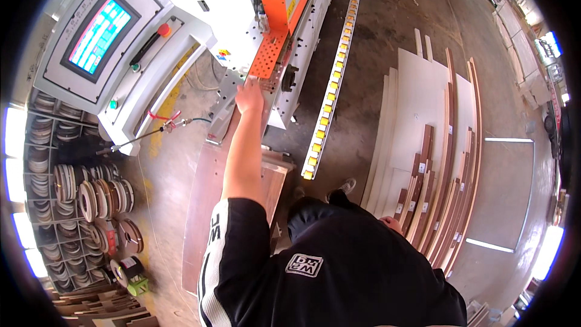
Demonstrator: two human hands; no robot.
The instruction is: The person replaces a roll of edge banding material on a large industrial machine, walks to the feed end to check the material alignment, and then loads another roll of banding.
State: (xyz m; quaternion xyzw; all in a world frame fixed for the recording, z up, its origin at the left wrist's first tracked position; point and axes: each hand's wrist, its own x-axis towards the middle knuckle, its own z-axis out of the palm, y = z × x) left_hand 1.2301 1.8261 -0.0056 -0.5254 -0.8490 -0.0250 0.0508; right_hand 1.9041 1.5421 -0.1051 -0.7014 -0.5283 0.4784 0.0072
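My left hand point(249, 97) reaches forward to the machine's infeed, just below an orange plate with rows of holes point(269, 57). Its fingers point ahead and lie on the surface beside the plate's near end, gripping nothing that I can see. Under my left forearm, a long brown panel point(203, 224) stretches back from the machine. My right hand point(392, 224) shows only in part past my black top, low at my right side near a pile of narrow brown boards point(426, 200); its fingers are mostly hidden.
A control console with a lit screen point(100, 33) and a red knob point(163, 29) stands at the left. Beyond it are racks of edge-banding rolls point(106, 200). A rail with yellow rollers point(327, 103) runs along the right of the machine. Pale sheets point(402, 97) lie under the boards.
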